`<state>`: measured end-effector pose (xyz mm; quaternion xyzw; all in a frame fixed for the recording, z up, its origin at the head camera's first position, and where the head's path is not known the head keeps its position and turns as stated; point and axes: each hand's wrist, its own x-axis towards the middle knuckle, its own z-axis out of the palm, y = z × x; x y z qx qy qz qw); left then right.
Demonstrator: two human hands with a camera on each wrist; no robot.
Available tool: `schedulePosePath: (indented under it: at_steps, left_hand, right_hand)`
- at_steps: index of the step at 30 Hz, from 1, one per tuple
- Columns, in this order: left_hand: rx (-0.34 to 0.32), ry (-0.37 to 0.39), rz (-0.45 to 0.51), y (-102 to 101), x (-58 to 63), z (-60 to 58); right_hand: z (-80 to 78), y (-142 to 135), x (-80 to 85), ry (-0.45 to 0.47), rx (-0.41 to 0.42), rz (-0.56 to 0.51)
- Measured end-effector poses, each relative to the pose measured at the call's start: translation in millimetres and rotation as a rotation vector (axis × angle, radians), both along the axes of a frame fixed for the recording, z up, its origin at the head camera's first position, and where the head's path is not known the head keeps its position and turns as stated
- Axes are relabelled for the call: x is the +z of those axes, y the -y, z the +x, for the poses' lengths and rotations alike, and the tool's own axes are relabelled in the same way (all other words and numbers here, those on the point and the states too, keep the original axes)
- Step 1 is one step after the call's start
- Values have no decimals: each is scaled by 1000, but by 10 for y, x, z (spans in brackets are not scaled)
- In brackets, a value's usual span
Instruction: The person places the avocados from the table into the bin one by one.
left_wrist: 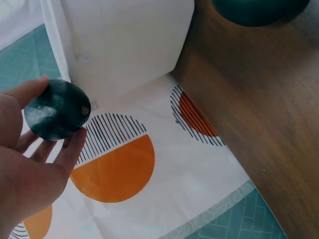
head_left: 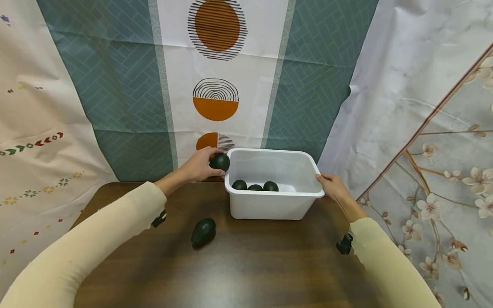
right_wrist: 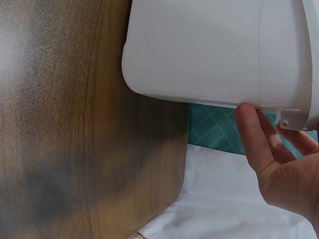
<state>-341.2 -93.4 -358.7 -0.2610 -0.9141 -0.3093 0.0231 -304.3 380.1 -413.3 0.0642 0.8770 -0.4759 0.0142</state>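
My left hand holds a dark green avocado between thumb and fingers, beside the left rim of a white plastic bin. In the left wrist view the same avocado shows its stem end, with fingertips around it. Inside the bin, 3 dark green avocados are visible along the near side; the front wall partly hides them. At the bin's right end my right hand grips the rim. The right wrist view shows that hand's fingers against the bin's outer wall, under the rim.
Another avocado lies on the brown wooden table, in front and to the left of the bin. A patterned cloth hangs behind the table, and a floral cloth hangs at the right.
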Motion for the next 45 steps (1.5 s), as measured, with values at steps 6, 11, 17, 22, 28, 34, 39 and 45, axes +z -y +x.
schedulePosePath:
  at_steps: [6, 11, 17, 22, 28, 34, 39, 45]
  left_hand:
    - [0, -3, -3, -50, 37, -11]
    - [-7, -5, -4, -91, 53, -20]
    - [-23, -7, 17, -154, 89, -2]
    - [-33, 1, 25, -204, 112, 21]
    - [-46, -4, 18, -282, 111, 19]
    - [-62, -20, 2, -366, 106, 22]
    - [-68, -29, -11, -416, 118, 9]
    - [-85, -28, 1, -469, 160, -2]
  right_hand:
    - [-14, -1, 12, 28, -1, -53]
    - [-32, 7, 33, 78, -19, -135]
    - [-27, 40, 90, 105, -24, -146]
    - [-19, 66, 135, 121, -24, -136]
    - [-25, 54, 148, 151, -5, -131]
    - [-26, 17, 154, 185, 18, -185]
    - [-27, -1, 154, 204, 8, -230]
    - [-44, -5, 159, 215, -14, -262]
